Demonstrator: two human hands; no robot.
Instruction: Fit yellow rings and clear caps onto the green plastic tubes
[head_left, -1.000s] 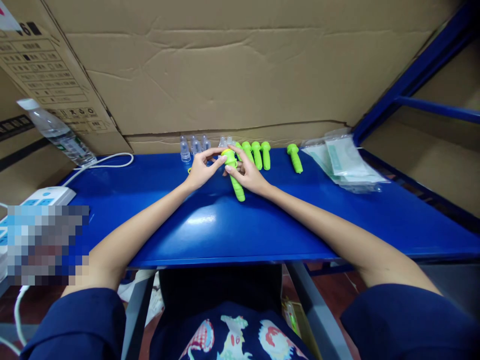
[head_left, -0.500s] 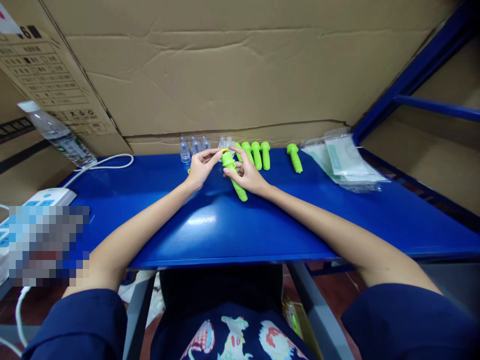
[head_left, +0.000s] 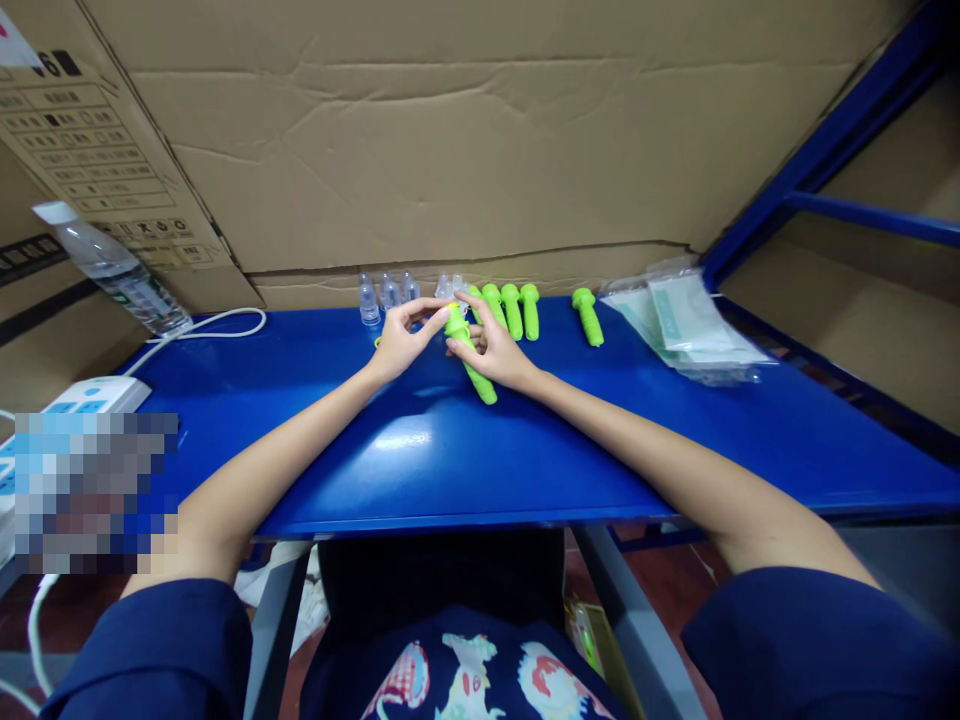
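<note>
My right hand [head_left: 499,350] is wrapped round a bright green torch-shaped handle [head_left: 478,380], which tilts with its wide head up and to the left. At that head is a yellow ring [head_left: 453,306], and the fingers of my left hand [head_left: 406,338] pinch at it, partly hiding it. Behind my hands stand several clear plastic bullet-shaped caps [head_left: 368,300]. More green handles [head_left: 513,311] lie in a row just right of them, partly covered by my right hand. Beside my left wrist a bit of another yellow ring [head_left: 378,343] shows.
One separate green handle [head_left: 588,317] lies further right, beside clear plastic bags [head_left: 686,320]. At left are a tilted water bottle [head_left: 112,265], a white cable and a power strip [head_left: 94,400]. Cardboard [head_left: 480,150] walls the back of the blue table [head_left: 450,470].
The yellow ring now sits flatter on the green handle's head, with my left fingers pressed closer over it. My arms have barely moved.
</note>
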